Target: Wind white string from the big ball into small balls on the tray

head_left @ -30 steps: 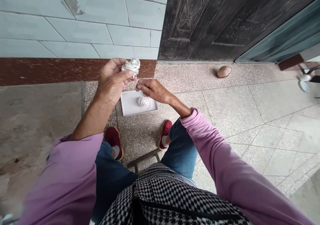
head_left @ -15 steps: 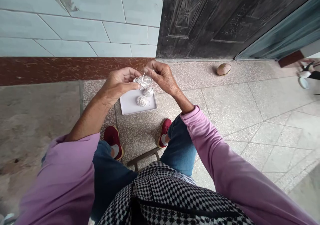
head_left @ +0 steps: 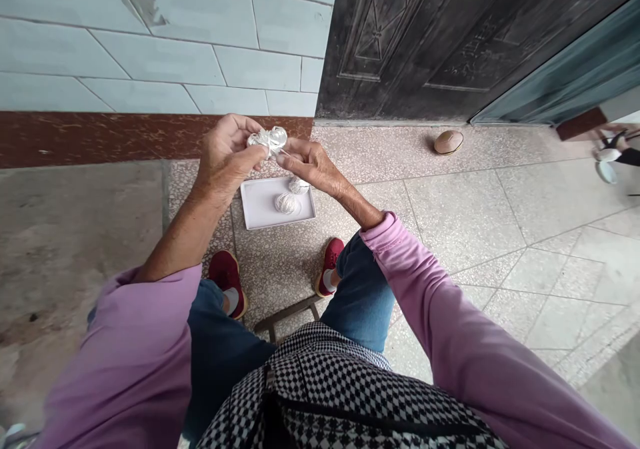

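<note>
My left hand (head_left: 227, 156) is raised and shut on a loose bundle of white cord (head_left: 267, 140), held at its fingertips. My right hand (head_left: 310, 167) sits just to the right of the bundle, its thumb and fingers pinched on a thin white strand that runs from it. Below both hands lies a white rectangular tray (head_left: 257, 206). A ball of white cord (head_left: 286, 203) rests on the tray, and a smaller white ball (head_left: 299, 185) sits at its far edge, partly behind my right hand.
My red shoes (head_left: 227, 284) and jeans (head_left: 357, 296) lie below the tray, with a checkered bag (head_left: 325, 396) on my lap. A brown oval object (head_left: 449, 142) sits on the terrazzo floor by a dark metal door (head_left: 415, 42). A tiled wall (head_left: 150, 49) stands behind.
My hands have drawn apart, with the right hand moving lower and right. The bundle has shifted up and left. A second small ball has appeared on the tray since the oldest frame.
</note>
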### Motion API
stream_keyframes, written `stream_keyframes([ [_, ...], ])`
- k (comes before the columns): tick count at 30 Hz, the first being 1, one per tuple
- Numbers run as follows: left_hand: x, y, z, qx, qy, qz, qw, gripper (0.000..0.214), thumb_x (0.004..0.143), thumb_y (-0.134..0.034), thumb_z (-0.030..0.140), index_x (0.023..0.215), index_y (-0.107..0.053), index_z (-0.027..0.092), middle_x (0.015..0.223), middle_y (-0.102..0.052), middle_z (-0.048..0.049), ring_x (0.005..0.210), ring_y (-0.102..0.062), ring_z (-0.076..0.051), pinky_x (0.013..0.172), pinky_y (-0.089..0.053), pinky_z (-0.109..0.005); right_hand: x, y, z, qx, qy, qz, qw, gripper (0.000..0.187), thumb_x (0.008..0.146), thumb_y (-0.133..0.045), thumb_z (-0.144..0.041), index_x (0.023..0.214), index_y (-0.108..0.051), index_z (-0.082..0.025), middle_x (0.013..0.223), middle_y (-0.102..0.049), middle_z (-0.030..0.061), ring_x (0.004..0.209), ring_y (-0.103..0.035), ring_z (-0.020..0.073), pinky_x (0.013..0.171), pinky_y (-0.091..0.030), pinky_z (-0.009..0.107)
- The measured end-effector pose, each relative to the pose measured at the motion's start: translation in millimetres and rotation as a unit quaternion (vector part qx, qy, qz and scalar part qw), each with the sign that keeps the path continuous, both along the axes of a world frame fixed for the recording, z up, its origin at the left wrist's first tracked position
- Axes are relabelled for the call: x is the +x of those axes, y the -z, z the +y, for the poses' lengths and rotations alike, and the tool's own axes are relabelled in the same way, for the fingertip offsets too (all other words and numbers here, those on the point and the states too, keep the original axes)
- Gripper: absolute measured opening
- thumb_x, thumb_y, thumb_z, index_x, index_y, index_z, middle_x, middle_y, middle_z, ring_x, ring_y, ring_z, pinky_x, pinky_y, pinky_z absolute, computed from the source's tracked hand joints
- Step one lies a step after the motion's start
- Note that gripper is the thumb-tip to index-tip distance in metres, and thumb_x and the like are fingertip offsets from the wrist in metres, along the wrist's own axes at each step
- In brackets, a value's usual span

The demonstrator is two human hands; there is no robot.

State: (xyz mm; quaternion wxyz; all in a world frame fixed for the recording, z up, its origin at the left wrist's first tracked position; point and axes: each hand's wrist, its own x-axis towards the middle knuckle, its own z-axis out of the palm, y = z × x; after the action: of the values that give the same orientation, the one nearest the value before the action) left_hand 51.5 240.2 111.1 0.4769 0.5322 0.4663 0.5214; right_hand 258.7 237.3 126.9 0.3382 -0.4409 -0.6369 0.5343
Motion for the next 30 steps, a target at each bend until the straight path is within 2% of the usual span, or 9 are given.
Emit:
stream_keyframes([
  [2,0.2,-1.6,-2.6,0.025,0.012,0.009,1.000,0.044,0.068,-0.095,0.032,0.107,-0.076,0.025,0.103,-0.085,-0.0078,0.091,-0.071,-0.023,0.079,-0.057,-0.040,-1.7,-2.3,-3.3,-0.033,0.015,0.028,0.999,0.067,0.127,-0.081,-0.080,0.088,-0.070,-0.026,0.067,-0.047,-0.0048,0.088,-0.058,0.0186,0.078,-0.040,0.035],
  [6,0.1,-1.9,-7.7,0.026,0.048,-0.018,0.998,0.048,0.077,-0.099,0.039,0.120,-0.087,0.021,0.115,-0.092,-0.0121,0.095,-0.075,-0.025,0.080,-0.060,-0.039,-0.2,-1.3,-4.5,-0.083,0.040,0.060,0.994,0.061,0.135,-0.080,-0.066,0.093,-0.060,-0.026,0.067,-0.035,-0.0107,0.069,-0.033,0.0132,0.065,-0.027,0.031],
  [9,1.1,3.7,-5.9,0.024,0.062,-0.057,0.996,0.060,0.072,-0.109,0.043,0.123,-0.088,0.021,0.126,-0.094,-0.0145,0.105,-0.080,-0.027,0.090,-0.066,-0.041,1.9,6.1,-1.3,-0.074,0.032,0.076,0.994,0.066,0.130,-0.085,-0.073,0.093,-0.055,-0.027,0.067,-0.033,-0.0109,0.065,-0.026,0.0133,0.060,-0.023,0.030],
  [11,2.7,8.3,-3.1,0.031,0.038,-0.054,0.997,0.058,0.065,-0.111,0.038,0.116,-0.088,0.021,0.121,-0.095,-0.0125,0.103,-0.080,-0.026,0.091,-0.066,-0.039,1.7,13.6,2.0,-0.062,0.016,0.089,0.994,0.072,0.124,-0.088,-0.081,0.090,-0.053,-0.028,0.066,-0.032,-0.0109,0.063,-0.024,0.0132,0.058,-0.020,0.029],
  [13,4.1,12.0,-0.3,0.030,0.010,-0.036,0.999,0.049,0.065,-0.107,0.035,0.108,-0.088,0.022,0.107,-0.093,-0.0091,0.089,-0.075,-0.022,0.080,-0.062,-0.037,0.5,20.9,5.1,-0.056,0.009,0.091,0.994,0.075,0.122,-0.088,-0.085,0.089,-0.052,-0.028,0.066,-0.031,-0.0111,0.062,-0.024,0.0131,0.057,-0.018,0.030],
  [17,0.2,14.7,6.0,0.019,-0.027,-0.010,0.999,0.036,0.072,-0.099,0.030,0.103,-0.083,0.022,0.089,-0.084,-0.0033,0.070,-0.062,-0.017,0.066,-0.051,-0.036,-1.0,27.3,4.2,-0.027,-0.017,0.048,0.998,0.069,0.129,-0.078,-0.082,0.094,-0.064,-0.025,0.068,-0.039,-0.0093,0.068,-0.035,0.0131,0.064,-0.027,0.029],
  [22,-13.6,15.7,14.3,-0.022,-0.055,0.014,0.998,0.038,0.076,-0.101,0.021,0.104,-0.074,0.023,0.085,-0.079,0.0022,0.071,-0.059,-0.016,0.069,-0.050,-0.036,-0.1,15.4,-12.4,0.071,-0.092,-0.013,0.993,0.062,0.132,-0.081,-0.073,0.097,-0.075,-0.023,0.083,-0.059,-0.0018,0.090,-0.058,0.0187,0.082,-0.048,0.032],
  [25,-16.3,14.9,11.2,-0.065,-0.011,0.065,0.996,0.051,0.071,-0.112,0.020,0.103,-0.072,0.023,0.087,-0.079,0.0034,0.081,-0.064,-0.018,0.076,-0.052,-0.035,2.7,4.2,-11.6,0.093,-0.073,-0.044,0.992,0.059,0.131,-0.082,-0.070,0.094,-0.072,-0.026,0.088,-0.066,0.0018,0.095,-0.063,0.0229,0.089,-0.055,0.035],
  [30,-9.7,0.6,-9.5,-0.116,0.152,0.071,0.979,0.051,0.071,-0.114,0.036,0.111,-0.086,0.021,0.096,-0.084,-0.0038,0.086,-0.072,-0.023,0.077,-0.055,-0.037,17.0,0.7,17.7,0.135,0.032,-0.053,0.989,0.062,0.132,-0.074,-0.072,0.087,-0.062,-0.030,0.090,-0.070,0.0060,0.097,-0.064,0.0251,0.093,-0.056,0.039],
])
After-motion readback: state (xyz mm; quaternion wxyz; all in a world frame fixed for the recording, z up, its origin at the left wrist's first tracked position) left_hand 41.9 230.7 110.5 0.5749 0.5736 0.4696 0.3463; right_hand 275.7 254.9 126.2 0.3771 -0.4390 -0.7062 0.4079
